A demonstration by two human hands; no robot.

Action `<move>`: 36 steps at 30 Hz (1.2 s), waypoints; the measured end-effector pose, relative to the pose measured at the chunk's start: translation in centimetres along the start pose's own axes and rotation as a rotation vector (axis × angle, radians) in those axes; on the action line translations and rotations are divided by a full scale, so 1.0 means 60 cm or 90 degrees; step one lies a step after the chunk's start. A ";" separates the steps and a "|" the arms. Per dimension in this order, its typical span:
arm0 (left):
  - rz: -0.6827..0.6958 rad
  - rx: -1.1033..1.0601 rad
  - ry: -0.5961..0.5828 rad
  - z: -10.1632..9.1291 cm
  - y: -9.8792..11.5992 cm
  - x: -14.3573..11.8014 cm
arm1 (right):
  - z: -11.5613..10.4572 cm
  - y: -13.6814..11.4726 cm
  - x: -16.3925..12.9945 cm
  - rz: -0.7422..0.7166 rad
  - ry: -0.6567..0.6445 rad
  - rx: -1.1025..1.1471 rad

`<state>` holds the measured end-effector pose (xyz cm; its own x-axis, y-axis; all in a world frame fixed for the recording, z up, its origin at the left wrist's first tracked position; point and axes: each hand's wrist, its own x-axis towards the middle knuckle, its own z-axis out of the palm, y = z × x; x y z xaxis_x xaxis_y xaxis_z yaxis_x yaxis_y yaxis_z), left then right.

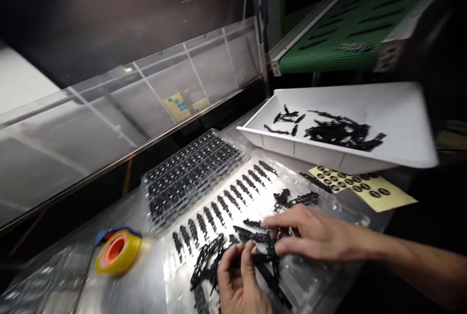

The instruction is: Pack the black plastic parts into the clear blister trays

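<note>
Fingertips of the left hand (241, 282) nearly meet; those of the right hand (312, 234) separate slightly over heaped black plastic parts (251, 234); whether either grips one is unclear. Pulling could snag overlapping pieces or knock the adjacent row (232, 200) askew.

Metal table (136, 287), yellow tape roll (130, 255), clear trays (200, 194), sticker sheet (389, 201)

Hands (242, 285) (317, 234) among loose black parts (255, 235) before a white bin (397, 114)

On the bin's near side, the left hand's fingers sit close together beside a black part, their grip unclear; the right hand's fingers rest at the loose parts. Left of the bin lie a row of black pieces (226, 202) and a packed clear tray (202, 196), with a yellow tape roll (129, 255) farther off. A sticker sheet (388, 202) lies just before it, a green conveyor (328, 64) behind.
</note>
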<state>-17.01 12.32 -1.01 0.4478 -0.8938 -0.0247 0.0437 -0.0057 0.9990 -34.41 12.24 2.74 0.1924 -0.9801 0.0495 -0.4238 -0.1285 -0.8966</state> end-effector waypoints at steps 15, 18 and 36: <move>0.204 0.900 -0.286 -0.151 0.033 0.195 | 0.040 -0.008 0.015 0.064 0.106 0.234; 0.201 0.873 -0.285 -0.141 0.037 0.188 | 0.052 -0.013 0.020 0.090 0.078 0.252; 0.632 0.515 -0.109 -0.119 -0.050 -0.002 | 0.171 -0.136 0.246 -0.134 -0.248 -0.099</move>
<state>-10.84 15.63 -4.25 -0.1452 -0.7174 0.6813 -0.8169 0.4755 0.3266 -19.05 0.40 6.28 0.5939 -0.8041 0.0275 -0.4613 -0.3683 -0.8072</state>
